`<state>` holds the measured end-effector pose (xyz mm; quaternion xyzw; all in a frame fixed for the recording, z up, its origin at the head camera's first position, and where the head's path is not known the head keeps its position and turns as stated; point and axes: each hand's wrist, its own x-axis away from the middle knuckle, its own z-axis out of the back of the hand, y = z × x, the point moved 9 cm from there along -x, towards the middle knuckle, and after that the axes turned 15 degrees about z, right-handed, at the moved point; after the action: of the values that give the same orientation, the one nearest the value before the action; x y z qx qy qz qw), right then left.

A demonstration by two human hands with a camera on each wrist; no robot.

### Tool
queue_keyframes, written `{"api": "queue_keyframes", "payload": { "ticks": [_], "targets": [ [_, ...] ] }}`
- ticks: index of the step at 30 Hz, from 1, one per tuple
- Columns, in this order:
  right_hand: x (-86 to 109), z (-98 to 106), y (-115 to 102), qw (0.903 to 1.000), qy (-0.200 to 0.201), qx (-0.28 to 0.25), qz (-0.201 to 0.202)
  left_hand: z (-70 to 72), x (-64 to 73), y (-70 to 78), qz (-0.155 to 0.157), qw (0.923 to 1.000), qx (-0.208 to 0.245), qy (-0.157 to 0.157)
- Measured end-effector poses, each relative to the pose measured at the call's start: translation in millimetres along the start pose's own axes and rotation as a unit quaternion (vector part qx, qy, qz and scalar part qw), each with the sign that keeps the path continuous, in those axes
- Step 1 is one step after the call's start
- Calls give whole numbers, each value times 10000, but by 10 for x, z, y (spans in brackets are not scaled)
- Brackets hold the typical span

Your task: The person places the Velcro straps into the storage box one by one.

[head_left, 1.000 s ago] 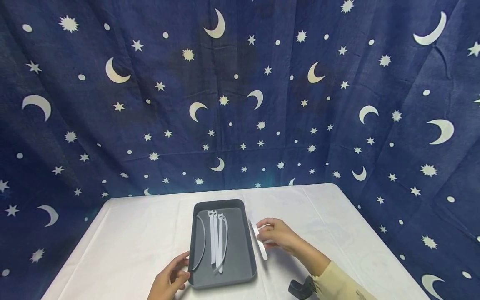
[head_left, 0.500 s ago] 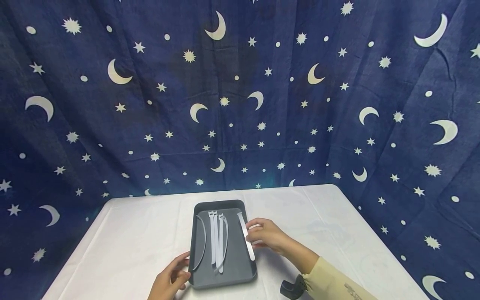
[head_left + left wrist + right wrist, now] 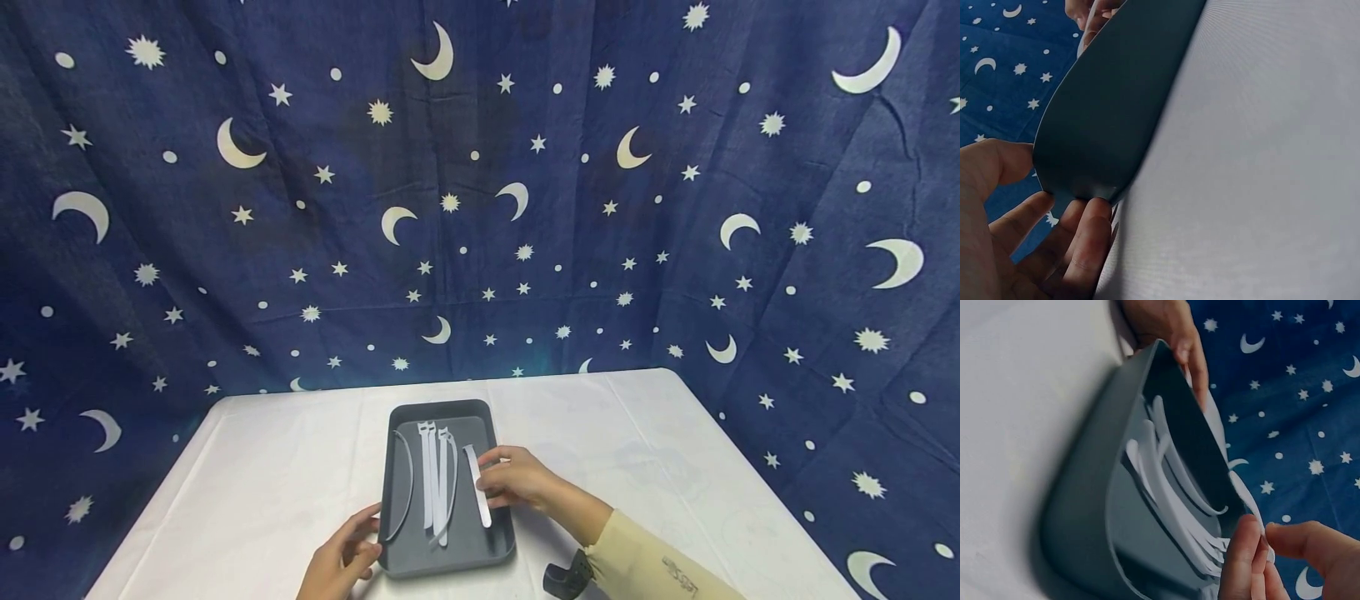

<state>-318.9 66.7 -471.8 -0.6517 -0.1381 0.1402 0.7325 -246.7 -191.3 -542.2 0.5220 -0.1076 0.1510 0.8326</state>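
Observation:
A dark grey rectangular tray sits on the white table. My left hand holds its near left corner, thumb by the rim and fingertips against the outer wall in the left wrist view. Over the tray's right side, my right hand pinches a white strap-like cable tie between thumb and fingers; the right wrist view shows this cable tie at the rim's height. Several white cable ties with slotted heads lie lengthwise along the tray's middle. One thin, bowed cable tie curves along the left wall.
A white cloth covers the table on both sides of the tray. Behind it and to the right hangs a dark blue curtain with moons and stars. A black device is worn at the right wrist, by the cream sleeve.
My right hand has moved left with the pinched cable tie, from outside the tray's right wall to over its inside. The left hand and the tray have stayed in place.

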Motion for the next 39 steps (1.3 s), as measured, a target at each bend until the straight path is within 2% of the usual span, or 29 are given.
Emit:
{"api": "queue_keyframes", "payload": {
  "ticks": [8, 19, 23, 32, 39],
  "targets": [
    [10, -75, 122, 9996, 79, 107, -250, -7, 2, 10, -70, 10000, 11, -12],
    [-43, -161, 169, 9986, 190, 141, -470, -2, 12, 28, -137, 9999, 32, -95],
    [-73, -205, 168, 9976, 200, 363, -557, 8, 26, 42, -123, 9999, 49, -63],
    [-65, -290, 103, 9877, 14, 1466, -550, 31, 69, 60, -28, 9998, 116, 148],
    [-77, -333, 73, 9804, -80, 1929, -400, 25, 60, 42, -27, 9999, 114, 52]
  ]
}}
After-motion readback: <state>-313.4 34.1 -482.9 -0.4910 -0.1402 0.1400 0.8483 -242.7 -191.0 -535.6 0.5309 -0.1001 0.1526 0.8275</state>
